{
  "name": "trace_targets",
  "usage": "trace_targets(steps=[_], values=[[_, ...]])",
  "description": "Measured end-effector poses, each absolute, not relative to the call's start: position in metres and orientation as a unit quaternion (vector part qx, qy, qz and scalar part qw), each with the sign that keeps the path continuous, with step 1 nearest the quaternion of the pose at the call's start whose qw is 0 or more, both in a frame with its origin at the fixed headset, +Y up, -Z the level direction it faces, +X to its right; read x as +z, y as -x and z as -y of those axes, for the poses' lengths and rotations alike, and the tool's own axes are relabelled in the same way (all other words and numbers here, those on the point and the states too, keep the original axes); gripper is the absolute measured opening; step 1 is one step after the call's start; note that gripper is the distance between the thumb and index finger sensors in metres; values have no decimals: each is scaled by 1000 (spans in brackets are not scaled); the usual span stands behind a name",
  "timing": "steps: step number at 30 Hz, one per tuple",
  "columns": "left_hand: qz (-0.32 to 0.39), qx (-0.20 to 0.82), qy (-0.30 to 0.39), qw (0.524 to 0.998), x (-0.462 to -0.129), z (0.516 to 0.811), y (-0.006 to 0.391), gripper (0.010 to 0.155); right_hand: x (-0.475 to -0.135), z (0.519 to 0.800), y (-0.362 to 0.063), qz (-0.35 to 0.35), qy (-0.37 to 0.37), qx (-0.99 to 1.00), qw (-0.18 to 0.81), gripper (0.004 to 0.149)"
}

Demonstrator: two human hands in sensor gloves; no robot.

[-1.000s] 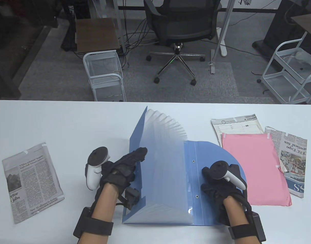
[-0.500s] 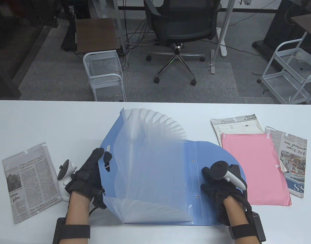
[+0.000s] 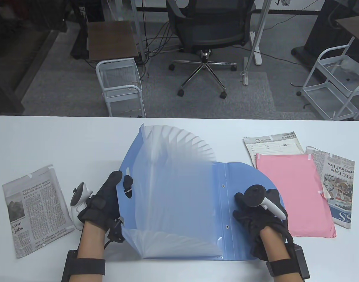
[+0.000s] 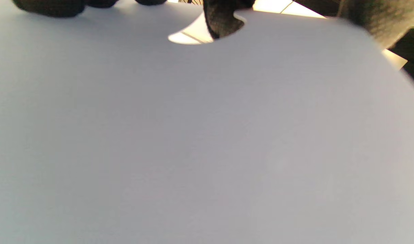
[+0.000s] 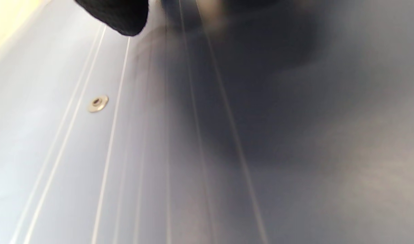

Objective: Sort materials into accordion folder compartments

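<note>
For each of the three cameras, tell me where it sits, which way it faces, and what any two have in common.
Table view: high above the near edge, facing down across the table; shows the left hand, the right hand and both forearms.
Left wrist view: on the left wrist, facing the accordion folder cover; one fingertip pokes through its cutout.
Right wrist view: on the right wrist, facing the folder flap; one fingertip shows at top.
Shared: all see the folder.

Landmark: black office chair (image 3: pixel 207 32), on grey carpet beyond the white table (image 3: pixel 65 138). Left of chair: white wire cart (image 3: pixel 120 85), with a small brown-topped table (image 3: pixel 111 39) just behind it. Cables (image 3: pixel 158 44) trail on the floor between that table and the chair. Right of chair: white desk leg (image 3: pixel 257 35). Far right of chair: second white cart (image 3: pixel 335 85).
</note>
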State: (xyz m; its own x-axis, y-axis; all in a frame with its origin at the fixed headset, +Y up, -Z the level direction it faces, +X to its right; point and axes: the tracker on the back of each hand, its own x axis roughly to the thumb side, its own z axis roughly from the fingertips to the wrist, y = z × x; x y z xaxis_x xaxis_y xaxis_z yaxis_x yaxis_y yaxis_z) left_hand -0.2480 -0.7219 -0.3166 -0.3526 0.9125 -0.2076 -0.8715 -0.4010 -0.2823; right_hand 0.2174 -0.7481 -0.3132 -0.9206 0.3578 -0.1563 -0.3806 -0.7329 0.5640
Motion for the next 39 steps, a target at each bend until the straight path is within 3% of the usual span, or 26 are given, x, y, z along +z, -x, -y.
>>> trace_targets(steps=[4,8,11,16,20,27,31,35,39], values=[[72,804,170,565,-318,717,242,65,-314,746,-218,-306,20,932,196,64],[97,818,184,536,-320,717,234,65,-314,745,-218,-305,20,932,193,64],[92,809,171,555,-320,717,234,65,-314,744,-217,-303,20,934,190,64],[102,816,185,538,-320,718,229,67,-313,728,-220,-293,12,936,194,64],[104,810,185,547,-322,718,224,67,-307,692,-223,-242,-9,948,208,65],[111,813,191,538,-323,719,222,68,-294,605,-244,-111,-39,963,243,63],[113,815,191,535,-322,717,221,68,-292,575,-266,-29,-12,960,279,61],[114,817,190,533,-322,717,221,68,-298,581,-281,-13,44,963,265,66],[115,816,192,532,-322,717,221,68,-311,628,-280,-76,90,979,165,73]])
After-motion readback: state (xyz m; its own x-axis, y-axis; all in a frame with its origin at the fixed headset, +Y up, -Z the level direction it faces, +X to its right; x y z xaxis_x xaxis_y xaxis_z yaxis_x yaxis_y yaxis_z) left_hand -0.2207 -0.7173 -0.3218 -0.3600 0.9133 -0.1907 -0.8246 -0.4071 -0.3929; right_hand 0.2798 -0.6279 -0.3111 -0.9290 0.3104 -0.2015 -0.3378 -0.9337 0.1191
